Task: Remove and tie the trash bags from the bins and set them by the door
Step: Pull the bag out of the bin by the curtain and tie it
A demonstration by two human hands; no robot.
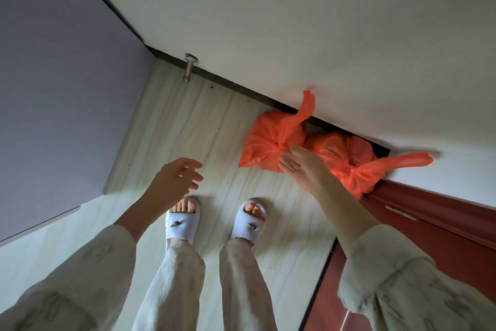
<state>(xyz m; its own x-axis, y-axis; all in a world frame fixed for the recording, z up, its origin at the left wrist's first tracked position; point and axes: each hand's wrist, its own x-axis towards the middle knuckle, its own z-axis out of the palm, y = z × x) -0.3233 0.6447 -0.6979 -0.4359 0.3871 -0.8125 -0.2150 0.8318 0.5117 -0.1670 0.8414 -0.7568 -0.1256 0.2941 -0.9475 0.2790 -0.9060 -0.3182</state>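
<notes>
Two knotted orange plastic trash bags, first bag and second bag, crinkled, contents hidden, on pale floor against wall, beside red door. Right hand spread, at first bag's knot; left hand spread, empty.

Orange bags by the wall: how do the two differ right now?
The left bag lies in full view with its tail sticking up the wall; the right bag is partly hidden behind the right hand, its tail pointing right. The left bag lies farther from the red door. Both are orange, knotted, on the floor.
</notes>
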